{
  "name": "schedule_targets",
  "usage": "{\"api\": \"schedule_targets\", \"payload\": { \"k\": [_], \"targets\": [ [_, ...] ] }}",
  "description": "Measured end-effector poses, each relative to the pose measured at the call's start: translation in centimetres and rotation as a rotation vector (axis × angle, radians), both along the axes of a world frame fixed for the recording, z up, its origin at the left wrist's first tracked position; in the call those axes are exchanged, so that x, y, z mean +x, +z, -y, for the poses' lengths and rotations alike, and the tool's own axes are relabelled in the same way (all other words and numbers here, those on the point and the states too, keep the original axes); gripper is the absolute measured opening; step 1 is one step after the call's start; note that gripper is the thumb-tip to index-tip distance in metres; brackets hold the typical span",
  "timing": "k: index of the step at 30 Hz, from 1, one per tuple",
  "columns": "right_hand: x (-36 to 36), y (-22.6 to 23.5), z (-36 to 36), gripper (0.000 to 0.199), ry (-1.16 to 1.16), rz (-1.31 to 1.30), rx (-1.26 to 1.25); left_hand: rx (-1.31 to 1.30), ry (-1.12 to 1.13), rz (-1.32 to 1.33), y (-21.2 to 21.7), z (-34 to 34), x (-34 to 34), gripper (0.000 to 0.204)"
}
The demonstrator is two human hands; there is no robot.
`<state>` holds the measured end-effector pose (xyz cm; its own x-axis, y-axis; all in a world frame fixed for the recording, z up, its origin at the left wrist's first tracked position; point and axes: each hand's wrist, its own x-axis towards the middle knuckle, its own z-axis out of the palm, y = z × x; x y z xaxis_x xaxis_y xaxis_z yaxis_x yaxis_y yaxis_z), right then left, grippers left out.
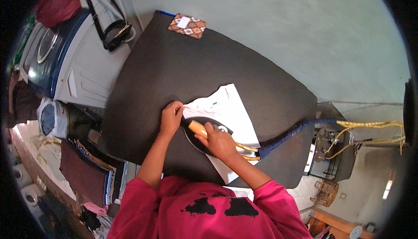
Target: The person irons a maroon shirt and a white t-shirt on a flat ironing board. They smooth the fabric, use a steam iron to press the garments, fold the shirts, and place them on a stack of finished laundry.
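Observation:
A white garment (230,108) lies flat on a dark ironing table (183,69). My right hand (219,141) grips the wooden handle of a black clothes iron (204,131), which rests on the garment's near part. My left hand (172,112) pinches the garment's left edge, holding it against the table. A blue braided cord (296,130) runs from the iron off to the right.
A small patterned orange pouch (187,25) lies at the table's far corner. A washing machine (48,60) with a red cloth on top stands at the left. Folded fabrics (87,169) are stacked at the lower left. Yellow cords (365,126) hang at the right.

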<state>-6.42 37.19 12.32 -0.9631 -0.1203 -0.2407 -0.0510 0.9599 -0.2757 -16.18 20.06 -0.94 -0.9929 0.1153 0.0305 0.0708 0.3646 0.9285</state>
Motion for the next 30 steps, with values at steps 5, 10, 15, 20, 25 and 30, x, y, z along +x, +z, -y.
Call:
{"api": "schedule_targets", "payload": {
  "k": [5,10,15,20,25,30],
  "targets": [
    [2.5,3.6,-3.9,0.049,-0.172,0.169,-0.108,-0.343,-0.017,-0.147,4.5,-2.4,1.7,0.025],
    [2.5,3.9,-7.0,0.041,-0.626,0.052,-0.125,-0.569,-0.274,-0.312,4.3,-5.0,4.2,0.048],
    [-0.1,0.7,-7.7,0.040,-0.812,-0.053,-0.065,-0.732,-0.409,-0.294,2.3,-5.8,4.1,0.061],
    [0.6,0.5,-7.2,0.040,-0.822,-0.006,-0.088,-0.778,-0.437,-0.257,2.0,-5.6,4.0,0.061],
    [-3.2,-0.4,-8.8,0.041,-0.871,-0.114,-0.016,-0.785,-0.447,-0.260,1.9,-5.9,3.8,0.061],
    [-5.2,-0.8,-10.8,0.042,-0.835,-0.126,0.000,-0.783,-0.451,-0.272,2.0,-5.9,4.0,0.060]
  ]
}}
